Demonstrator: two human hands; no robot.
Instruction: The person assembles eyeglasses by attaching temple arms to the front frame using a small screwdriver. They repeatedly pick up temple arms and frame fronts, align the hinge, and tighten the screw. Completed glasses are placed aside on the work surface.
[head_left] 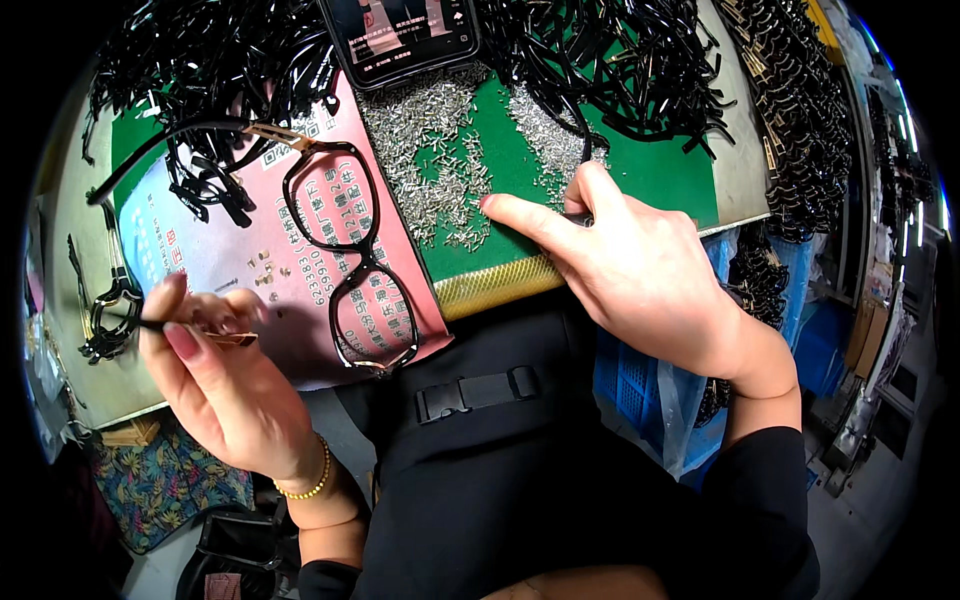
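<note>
While left hand (225, 385) pinches temple arm (150, 324); right hand (640, 270) on screws (440, 170)

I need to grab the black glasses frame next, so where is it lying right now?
In the head view the glasses frame lies left of centre on the pink sheet, between the left hand and the pile of small metal pins.

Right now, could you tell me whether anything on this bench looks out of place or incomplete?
The black eyeglass frame lies lens-side down with one temple attached; its near corner shows none. Small silver pins are scattered loosely over the green mat.
</note>
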